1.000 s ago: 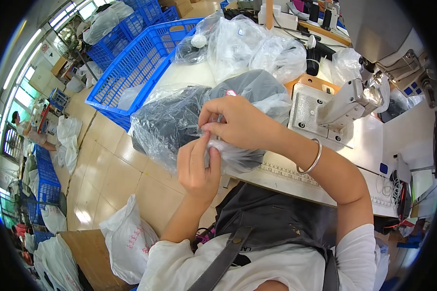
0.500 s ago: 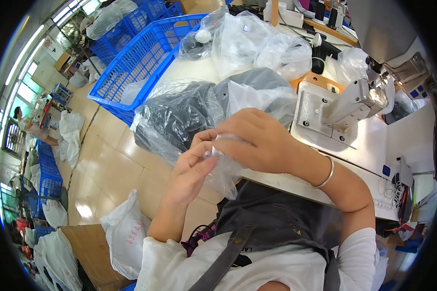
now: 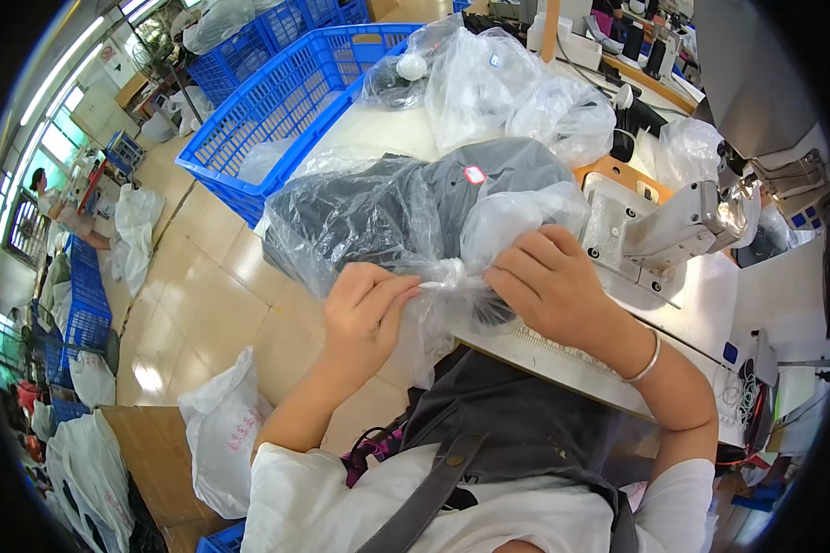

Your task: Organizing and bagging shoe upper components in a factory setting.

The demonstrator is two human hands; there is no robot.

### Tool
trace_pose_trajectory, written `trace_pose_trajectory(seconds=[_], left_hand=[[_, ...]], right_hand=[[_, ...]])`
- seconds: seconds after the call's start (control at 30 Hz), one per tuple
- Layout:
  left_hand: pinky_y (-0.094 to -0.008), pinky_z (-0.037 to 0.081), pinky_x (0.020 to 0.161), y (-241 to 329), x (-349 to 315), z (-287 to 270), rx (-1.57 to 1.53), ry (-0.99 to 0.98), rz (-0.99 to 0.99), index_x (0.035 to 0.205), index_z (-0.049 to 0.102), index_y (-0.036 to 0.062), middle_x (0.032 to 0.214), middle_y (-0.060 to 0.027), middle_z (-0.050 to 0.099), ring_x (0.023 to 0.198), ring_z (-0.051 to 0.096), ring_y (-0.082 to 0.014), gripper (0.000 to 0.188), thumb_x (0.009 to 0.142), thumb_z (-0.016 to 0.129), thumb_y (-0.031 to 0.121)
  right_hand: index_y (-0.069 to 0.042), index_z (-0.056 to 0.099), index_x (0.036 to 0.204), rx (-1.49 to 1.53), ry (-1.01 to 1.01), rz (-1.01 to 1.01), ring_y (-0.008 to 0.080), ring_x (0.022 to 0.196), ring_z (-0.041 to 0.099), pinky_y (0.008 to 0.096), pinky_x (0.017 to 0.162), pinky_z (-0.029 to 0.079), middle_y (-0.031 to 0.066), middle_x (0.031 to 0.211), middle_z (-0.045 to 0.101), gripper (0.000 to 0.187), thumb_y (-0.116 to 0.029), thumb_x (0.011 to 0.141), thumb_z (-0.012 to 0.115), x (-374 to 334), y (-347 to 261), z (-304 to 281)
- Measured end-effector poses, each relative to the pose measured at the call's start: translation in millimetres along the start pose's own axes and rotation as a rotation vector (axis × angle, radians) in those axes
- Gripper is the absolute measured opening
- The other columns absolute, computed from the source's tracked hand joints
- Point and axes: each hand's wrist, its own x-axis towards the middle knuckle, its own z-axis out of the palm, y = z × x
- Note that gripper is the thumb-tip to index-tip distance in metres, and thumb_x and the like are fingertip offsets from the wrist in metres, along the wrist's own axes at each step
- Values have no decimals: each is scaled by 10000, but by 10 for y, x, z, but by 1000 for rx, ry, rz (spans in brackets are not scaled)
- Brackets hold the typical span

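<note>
White table (image 3: 703,300), plastic bag (image 3: 378,210), tiled floor (image 3: 217,290)

This was a workshop, most likely for sewing. A metal machine head (image 3: 678,226), seemingly part of an industrial sewing machine, stood on a pale table (image 3: 696,309) with a measuring scale (image 3: 563,353) along its front edge, and 2 dark thread cones (image 3: 655,59) stood farther back. A clear bag of dark goods (image 3: 341,207) lay at the table's edge beside a slatted blue crate (image 3: 217,180), with more stacked crates (image 3: 254,41) beyond. A bulging white sack (image 3: 221,438) stood by a cardboard box (image 3: 148,470), and pale tiles covered the floor (image 3: 207,263). Tube lights (image 3: 63,69) ran along the room past bright windows (image 3: 58,141), and another person (image 3: 52,199) appeared at the far left.
</note>
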Motion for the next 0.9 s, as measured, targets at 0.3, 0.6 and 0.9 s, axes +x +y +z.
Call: trace_pose_trajectory(seconds=[0.3,0.6,0.9], left_hand=[[-374,397,787,4,176,342,342,-58,268,1197,525,86,882,-97,546,836,517,-264,605,614,680,131],[-311,477,676,-235,700,-604,-235,223,-52,992,594,37,822,-89,625,737,616,-197,293,699,596,42],[-284,404,773,-1742,1016,-2423,-167,556,140,974,582,40,931,-71,586,862,518,-173,210,773,544,85]], right_hand=[[-37,537,1042,226,-144,264,286,891,530,370,737,435,134,1079,525,392,-58,670,660,-197,-261,-450],[-25,569,973,332,-428,519,292,873,546,371,719,450,139,1034,546,324,-39,664,667,-593,-181,-596],[-20,576,930,510,-415,525,299,797,566,367,678,467,131,923,580,275,-39,671,667,-566,95,-280]])
